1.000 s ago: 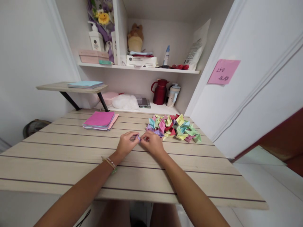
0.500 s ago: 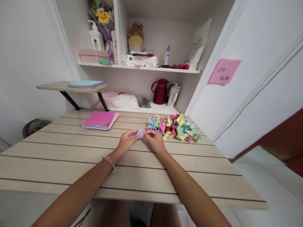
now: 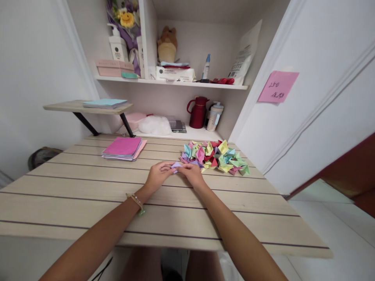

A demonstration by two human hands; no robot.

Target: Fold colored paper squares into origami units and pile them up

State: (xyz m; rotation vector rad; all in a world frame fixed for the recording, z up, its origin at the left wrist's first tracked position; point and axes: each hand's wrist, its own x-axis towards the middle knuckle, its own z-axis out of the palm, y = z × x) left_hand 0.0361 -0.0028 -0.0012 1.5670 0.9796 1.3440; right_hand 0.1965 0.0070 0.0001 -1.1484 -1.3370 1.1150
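Both hands meet at the middle of the wooden slatted table (image 3: 88,187). My left hand (image 3: 158,176) and my right hand (image 3: 191,175) each pinch one side of a small folded lilac paper piece (image 3: 176,166), holding it just above the tabletop. The fingers of both hands are closed on the paper. A heap of folded paper pieces (image 3: 215,157) in yellow, green, pink, red and lilac lies just beyond and to the right of my right hand. A stack of flat paper sheets (image 3: 124,148), pink on top, lies to the far left of my hands.
Behind the table, a low shelf carries a red jug (image 3: 198,113), a white cup (image 3: 214,117) and a plastic bag (image 3: 155,125). A small raised side shelf (image 3: 73,107) holds blue sheets. A pink note (image 3: 277,86) is stuck on the white door at right.
The hands have shifted slightly away from me toward the heap, and the lilac paper, a small bit between the fingertips before, now shows as a wider folded piece between them.
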